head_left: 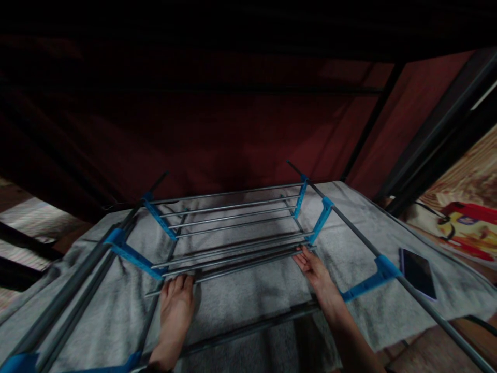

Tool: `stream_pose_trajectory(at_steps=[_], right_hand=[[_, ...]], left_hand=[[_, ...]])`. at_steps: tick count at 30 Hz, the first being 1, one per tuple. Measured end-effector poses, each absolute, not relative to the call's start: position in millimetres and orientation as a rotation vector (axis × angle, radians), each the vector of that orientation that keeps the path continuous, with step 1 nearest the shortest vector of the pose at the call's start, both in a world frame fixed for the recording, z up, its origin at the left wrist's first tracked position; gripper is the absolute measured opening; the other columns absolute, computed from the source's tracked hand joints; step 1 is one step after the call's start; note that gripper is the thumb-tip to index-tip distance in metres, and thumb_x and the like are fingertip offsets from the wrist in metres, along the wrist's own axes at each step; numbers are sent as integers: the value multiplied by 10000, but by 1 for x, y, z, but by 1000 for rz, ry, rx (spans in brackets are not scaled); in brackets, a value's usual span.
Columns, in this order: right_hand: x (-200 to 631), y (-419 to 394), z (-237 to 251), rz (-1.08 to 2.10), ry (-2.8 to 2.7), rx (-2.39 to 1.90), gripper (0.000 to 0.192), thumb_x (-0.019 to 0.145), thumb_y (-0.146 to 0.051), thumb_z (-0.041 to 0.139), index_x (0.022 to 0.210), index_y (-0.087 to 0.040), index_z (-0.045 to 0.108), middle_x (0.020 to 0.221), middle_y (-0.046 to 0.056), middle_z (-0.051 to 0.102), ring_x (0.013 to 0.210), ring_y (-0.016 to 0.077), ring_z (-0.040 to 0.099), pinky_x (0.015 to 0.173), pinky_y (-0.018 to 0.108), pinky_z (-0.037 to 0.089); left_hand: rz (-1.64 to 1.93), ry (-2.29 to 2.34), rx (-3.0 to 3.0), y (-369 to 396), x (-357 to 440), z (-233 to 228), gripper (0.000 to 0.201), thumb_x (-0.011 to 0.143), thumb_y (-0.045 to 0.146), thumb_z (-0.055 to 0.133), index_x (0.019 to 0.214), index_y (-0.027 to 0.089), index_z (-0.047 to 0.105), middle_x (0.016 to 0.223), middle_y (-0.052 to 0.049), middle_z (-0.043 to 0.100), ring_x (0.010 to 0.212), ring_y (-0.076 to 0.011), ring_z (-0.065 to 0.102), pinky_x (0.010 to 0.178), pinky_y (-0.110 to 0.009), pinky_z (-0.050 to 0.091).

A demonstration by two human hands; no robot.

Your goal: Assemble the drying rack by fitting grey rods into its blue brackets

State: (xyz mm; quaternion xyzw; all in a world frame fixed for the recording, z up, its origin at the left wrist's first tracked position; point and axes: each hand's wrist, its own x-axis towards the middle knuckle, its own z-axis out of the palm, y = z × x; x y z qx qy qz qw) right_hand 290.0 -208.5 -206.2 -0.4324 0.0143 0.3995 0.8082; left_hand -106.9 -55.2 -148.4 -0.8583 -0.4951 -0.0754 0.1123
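Left hand (175,304) and right hand (315,269), fingers flat and together, both touch the rack's (229,223) nearest rods. Blanket (248,295) underneath; phone (418,273) right.

The view is dim overall — the top third above the drying rack (233,228) is nearly black, and the red backdrop behind it fades into shadow. Light falls from the near side, picking out the rack's metal rods and the grey cloth (252,295) under it. Far right of the rack it looks brighter (daylight-like). Straight poles bow toward the edges, and detail is soft and grainy.
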Motion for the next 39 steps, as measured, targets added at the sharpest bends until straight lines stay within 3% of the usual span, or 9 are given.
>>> stream_pose_trajectory(at_steps=[9, 17, 26, 39], right_hand=[[291, -209, -177, 852, 14, -883, 152, 809, -156, 825, 848, -229, 697, 896, 34, 761, 875, 211, 744, 832, 351, 648], [291, -212, -173, 832, -34, -898, 199, 764, -231, 892, 858, -226, 716, 903, 27, 761, 861, 198, 739, 837, 323, 642], [286, -214, -163, 841, 0, -847, 168, 774, -224, 881, 851, -208, 733, 893, 49, 762, 852, 201, 734, 812, 316, 646], [292, -203, -153, 810, -98, -887, 153, 806, -249, 828, 904, -201, 721, 968, 74, 759, 887, 210, 732, 822, 329, 649]], left_hand=[[-417, -1293, -2800, -56, -100, -152, 433, 973, 114, 353, 1201, 220, 705, 1116, -72, 744, 1015, -246, 687, 965, -396, 502], [-550, -1142, -3016, -62, -83, -140, 374, 1031, 334, 382, 1170, 241, 717, 1052, -82, 759, 972, -261, 718, 891, -399, 576], [-609, -940, -3088, -70, -61, -124, 388, 1059, 345, 369, 1204, 247, 715, 1127, -68, 770, 1025, -231, 740, 915, -358, 591], [-515, -1167, -3119, -61, -55, -103, 396, 1016, 306, 377, 1184, 237, 730, 1103, -91, 765, 1045, -301, 719, 954, -435, 563]])
